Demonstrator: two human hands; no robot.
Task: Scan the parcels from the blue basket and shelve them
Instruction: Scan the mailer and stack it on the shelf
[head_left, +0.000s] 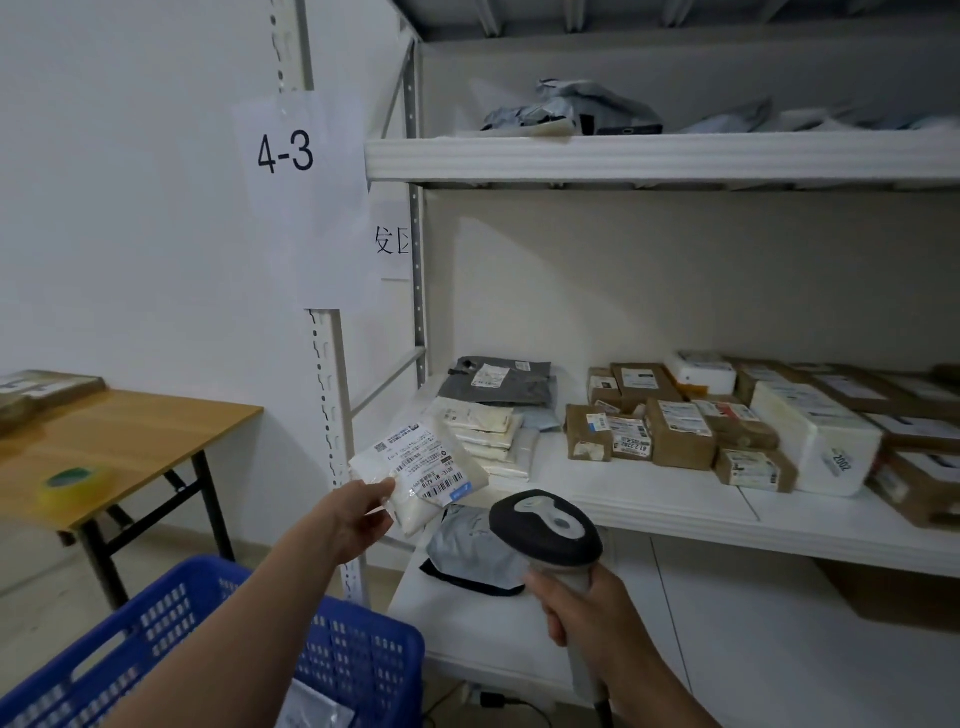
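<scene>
One parcel is in hand, and the step looks like the scan itself. At far left a worktop (130, 431) carries a tape roll (72, 480). Lower down, the blue basket (363, 654) sits close to the person, with another packet (311, 706) lying in it. The left hand (363, 514) pinches the white parcel (421, 467) by its lower corner and holds it in the air before the shelf post, label up. Just to the right, the scanner (545, 525) hangs near the label, and the right hand (587, 608) is wrapped round its handle. Beyond, the shelf (675, 514) holds flat bags (488, 431) and boxes (680, 434). The next move likely calls for the scanner's head to face the barcode squarely. The parcel would then go on a bare patch of shelf by the bags.
</scene>
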